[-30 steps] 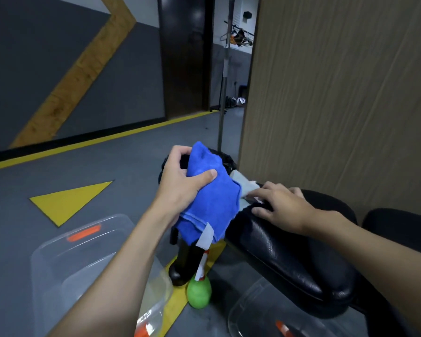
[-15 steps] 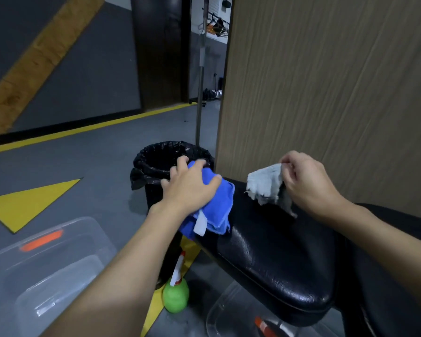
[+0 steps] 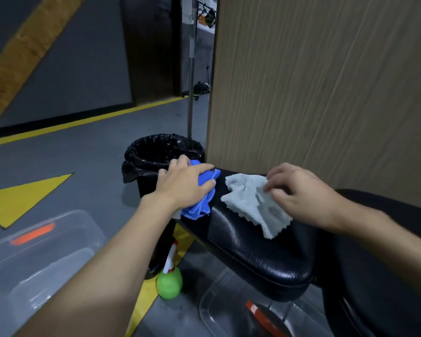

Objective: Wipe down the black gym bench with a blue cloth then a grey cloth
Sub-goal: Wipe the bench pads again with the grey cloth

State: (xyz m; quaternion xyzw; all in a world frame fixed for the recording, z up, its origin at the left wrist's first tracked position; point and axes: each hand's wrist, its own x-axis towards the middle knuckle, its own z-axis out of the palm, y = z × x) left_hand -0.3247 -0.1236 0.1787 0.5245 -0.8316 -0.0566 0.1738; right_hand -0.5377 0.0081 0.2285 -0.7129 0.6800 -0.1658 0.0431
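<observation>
Head view, items listed near to far.

1. Clear plastic tub [image 3: 66,242], lower left on the grey floor, with an orange latch [image 3: 32,235] on its rim. Its contents cannot be made out through the hazy wall.
2. Second clear tub [image 3: 219,310], on the floor partly under the bench. An orange-red part [image 3: 260,314] shows at it, but whether that is a latch or something inside cannot be told.
3. Green spray bottle [image 3: 169,283], upright between the two tubs, with a white and red trigger head. Any label is too blurred to read.
4. Black gym bench [image 3: 265,254], a glossy padded surface running from the right edge toward centre.
5. Grey cloth [image 3: 250,203], spread rumpled on the bench top. The right hand [image 3: 301,193] has its bent fingertips down on the cloth's right edge. Whether they pinch or merely press cannot be told.
6. Blue cloth [image 3: 202,205], bunched at the bench's far left end and hanging partly over the edge. The left hand [image 3: 182,186] grips it, with fingers and thumb curled around the wad.
7. Black waste bin [image 3: 156,154], just beyond the left hand, lined with a black bag. The interior is dark and its contents cannot be seen.
8. Yellow triangle [image 3: 22,195], painted on the floor at left.
9. Wood-grain panel [image 3: 326,93], upright behind the bench.
10. Metal pole [image 3: 191,69], beside the panel's left edge.
</observation>
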